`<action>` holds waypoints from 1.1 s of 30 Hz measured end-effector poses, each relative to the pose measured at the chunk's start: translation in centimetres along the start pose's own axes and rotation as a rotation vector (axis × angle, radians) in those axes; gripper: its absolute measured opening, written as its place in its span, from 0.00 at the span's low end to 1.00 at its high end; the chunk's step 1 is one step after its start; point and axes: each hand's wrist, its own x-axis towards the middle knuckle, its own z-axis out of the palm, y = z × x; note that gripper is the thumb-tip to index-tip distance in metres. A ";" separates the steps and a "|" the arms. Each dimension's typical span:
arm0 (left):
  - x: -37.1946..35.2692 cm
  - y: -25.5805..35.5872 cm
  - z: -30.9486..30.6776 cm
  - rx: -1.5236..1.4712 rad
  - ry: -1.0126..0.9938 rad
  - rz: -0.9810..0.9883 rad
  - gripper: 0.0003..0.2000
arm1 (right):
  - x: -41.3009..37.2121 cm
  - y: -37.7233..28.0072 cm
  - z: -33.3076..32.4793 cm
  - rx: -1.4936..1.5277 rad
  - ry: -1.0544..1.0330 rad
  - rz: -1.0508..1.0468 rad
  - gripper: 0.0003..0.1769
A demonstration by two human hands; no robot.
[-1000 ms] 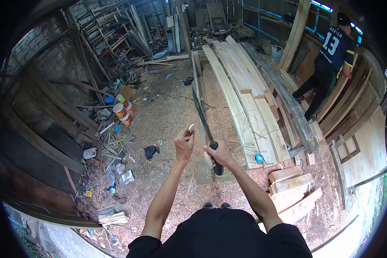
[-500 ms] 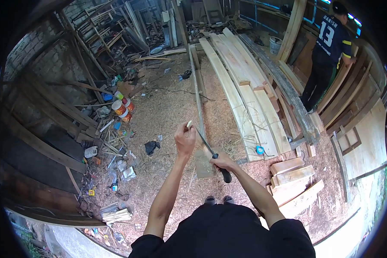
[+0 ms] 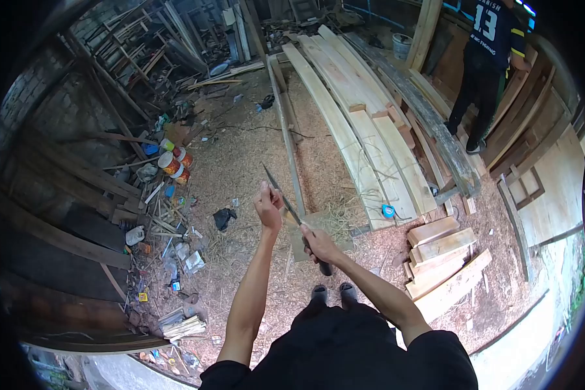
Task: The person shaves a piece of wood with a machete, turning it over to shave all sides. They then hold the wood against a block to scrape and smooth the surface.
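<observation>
I've brought the knife point(image 3: 281, 194) down against my left hand point(image 3: 268, 207), fisted with its contents hidden. My right hand point(image 3: 315, 244) clenches the knife's handle.

knife point(image 3: 286, 201): blade swings from pointing far ahead to leaning left, tip now just past the left hand point(image 3: 268, 208) | small pale bit: no longer shows above the fingers | right hand point(image 3: 314, 242): now nearer the left hand | other person point(image 3: 484, 58): higher up, head cut off
</observation>
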 end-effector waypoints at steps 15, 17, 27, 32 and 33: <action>-0.7 1.0 -1.3 0.003 0.047 0.034 0.22 | 0.4 4.5 1.0 -0.307 0.305 -0.195 0.34; -0.7 1.1 -2.3 0.009 0.054 0.042 0.22 | 1.0 4.9 -0.9 -0.035 0.046 0.316 0.36; -1.2 1.3 -1.2 0.012 0.062 0.059 0.21 | 1.8 6.8 -0.7 -0.007 0.091 0.403 0.37; -1.4 1.2 -1.0 0.015 0.105 0.068 0.21 | 1.1 3.9 -0.4 -0.298 0.137 0.085 0.36; -1.4 1.2 -0.6 0.030 0.089 0.074 0.21 | 1.2 4.4 0.1 -0.338 0.223 -0.118 0.35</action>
